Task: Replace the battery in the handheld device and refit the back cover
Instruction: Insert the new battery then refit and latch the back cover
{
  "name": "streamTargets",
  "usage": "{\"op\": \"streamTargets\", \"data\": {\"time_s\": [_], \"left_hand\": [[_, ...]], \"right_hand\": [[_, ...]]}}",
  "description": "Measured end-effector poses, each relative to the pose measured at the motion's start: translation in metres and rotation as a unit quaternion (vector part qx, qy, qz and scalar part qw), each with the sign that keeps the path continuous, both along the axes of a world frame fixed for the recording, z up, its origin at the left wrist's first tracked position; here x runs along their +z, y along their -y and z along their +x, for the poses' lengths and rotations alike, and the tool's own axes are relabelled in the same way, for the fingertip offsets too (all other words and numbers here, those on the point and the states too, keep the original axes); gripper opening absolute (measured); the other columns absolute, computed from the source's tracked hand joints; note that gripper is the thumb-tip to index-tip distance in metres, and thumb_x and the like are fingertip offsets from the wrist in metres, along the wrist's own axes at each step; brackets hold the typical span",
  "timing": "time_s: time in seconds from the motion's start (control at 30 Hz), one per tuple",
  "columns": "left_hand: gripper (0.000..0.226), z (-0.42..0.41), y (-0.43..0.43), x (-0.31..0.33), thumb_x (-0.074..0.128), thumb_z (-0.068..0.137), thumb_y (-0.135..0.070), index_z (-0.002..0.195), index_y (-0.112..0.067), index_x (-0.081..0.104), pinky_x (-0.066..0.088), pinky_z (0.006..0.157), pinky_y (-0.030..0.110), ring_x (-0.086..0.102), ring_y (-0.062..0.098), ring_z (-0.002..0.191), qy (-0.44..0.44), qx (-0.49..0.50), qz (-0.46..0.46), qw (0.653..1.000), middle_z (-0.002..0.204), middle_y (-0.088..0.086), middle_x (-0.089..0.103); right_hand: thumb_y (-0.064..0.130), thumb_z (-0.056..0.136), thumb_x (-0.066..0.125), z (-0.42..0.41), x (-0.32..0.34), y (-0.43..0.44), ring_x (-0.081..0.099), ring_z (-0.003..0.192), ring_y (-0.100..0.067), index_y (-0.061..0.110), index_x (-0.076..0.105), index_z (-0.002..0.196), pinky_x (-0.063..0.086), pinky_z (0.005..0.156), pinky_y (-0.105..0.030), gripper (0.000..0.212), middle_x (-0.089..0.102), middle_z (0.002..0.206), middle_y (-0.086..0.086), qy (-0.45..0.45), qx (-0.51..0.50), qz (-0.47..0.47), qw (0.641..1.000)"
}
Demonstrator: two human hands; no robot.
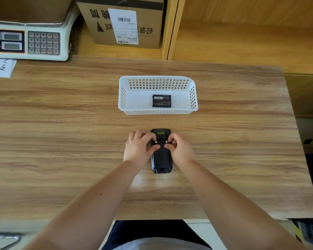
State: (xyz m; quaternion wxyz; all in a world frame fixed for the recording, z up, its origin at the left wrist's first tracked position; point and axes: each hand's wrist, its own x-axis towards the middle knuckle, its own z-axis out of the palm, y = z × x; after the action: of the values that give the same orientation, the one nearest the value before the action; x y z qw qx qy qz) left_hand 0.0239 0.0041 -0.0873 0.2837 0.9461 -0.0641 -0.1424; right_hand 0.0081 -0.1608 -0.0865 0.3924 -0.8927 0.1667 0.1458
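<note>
Wood-grain laminate covers the broad tabletop (61, 132), which runs back to a wall of pale wooden shelving. On the near middle of it lies a black, oblong handheld device (161, 156), face down with its back cover up and its long axis pointing away from the person. Both bare hands are on it: the left hand (138, 147) comes in from the left side and the right hand (179, 148) from the right, each with thumb and forefinger pinched on one of two small silver fasteners (155, 142) that sit side by side across the upper back of the device, just below a yellow label (161, 132). Whether the fasteners are tight or loose cannot be told. Beyond the device, well apart from it, stands a white, rectangular plastic basket (157, 82) with perforated walls; a flat black battery (161, 100) with a printed label lies alone on its floor. At the far left edge sits a white electronic weighing scale (43, 42) with a grey keypad, a few white paper slips (3, 67) in front of it. Behind, a brown cardboard box (148, 24) bearing a white barcode sticker stands on the shelf.
</note>
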Motion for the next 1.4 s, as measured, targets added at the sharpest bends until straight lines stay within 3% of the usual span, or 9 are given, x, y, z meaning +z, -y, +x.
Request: {"op": "streamTargets", "data": {"time_s": [0.37, 0.6, 1.0, 1.4], "left_hand": [[0.025, 0.004, 0.001, 0.007, 0.064, 0.085, -0.046, 0.106, -0.031, 0.06, 0.039, 0.095, 0.04, 0.042, 0.025, 0.117, 0.008, -0.048, 0.046, 0.998, 0.123, -0.008, 0.057], [0.025, 0.007, 0.002, 0.011, 0.061, 0.087, -0.048, 0.103, -0.029, 0.058, 0.036, 0.098, 0.042, 0.038, 0.025, 0.125, 0.009, -0.077, 0.078, 0.994, 0.128, -0.007, 0.054], [0.022, -0.01, 0.018, 0.009, 0.063, 0.089, -0.037, 0.104, -0.022, 0.06, 0.038, 0.09, 0.038, 0.04, 0.024, 0.115, -0.01, 0.055, 0.048, 0.997, 0.12, -0.002, 0.056], [0.025, -0.01, 0.015, 0.007, 0.062, 0.089, -0.04, 0.107, -0.023, 0.061, 0.038, 0.092, 0.037, 0.039, 0.025, 0.115, 0.001, 0.041, 0.053, 0.998, 0.121, 0.0, 0.053]], "right_hand": [[0.02, 0.083, 0.067, 0.008, 0.002, 0.004, 0.047, 0.06, -0.013, 0.022, 0.051, 0.08, 0.046, 0.062, -0.036, 0.016, 0.049, 0.064, 0.009, -0.048, 0.011, 0.015, 0.999], [0.021, 0.083, 0.068, 0.009, 0.003, 0.005, 0.045, 0.06, -0.012, 0.022, 0.051, 0.08, 0.038, 0.056, -0.029, 0.017, 0.048, 0.065, 0.008, -0.047, 0.013, 0.016, 0.999], [0.019, 0.084, 0.068, 0.003, 0.003, 0.003, 0.047, 0.06, -0.014, 0.021, 0.053, 0.079, 0.045, 0.062, -0.036, 0.015, 0.049, 0.062, 0.007, -0.025, -0.006, 0.037, 0.999], [0.02, 0.083, 0.068, -0.003, -0.006, 0.005, 0.05, 0.063, -0.015, 0.026, 0.051, 0.08, 0.047, 0.064, -0.036, 0.017, 0.052, 0.067, 0.004, 0.008, 0.003, 0.035, 0.999]]}}
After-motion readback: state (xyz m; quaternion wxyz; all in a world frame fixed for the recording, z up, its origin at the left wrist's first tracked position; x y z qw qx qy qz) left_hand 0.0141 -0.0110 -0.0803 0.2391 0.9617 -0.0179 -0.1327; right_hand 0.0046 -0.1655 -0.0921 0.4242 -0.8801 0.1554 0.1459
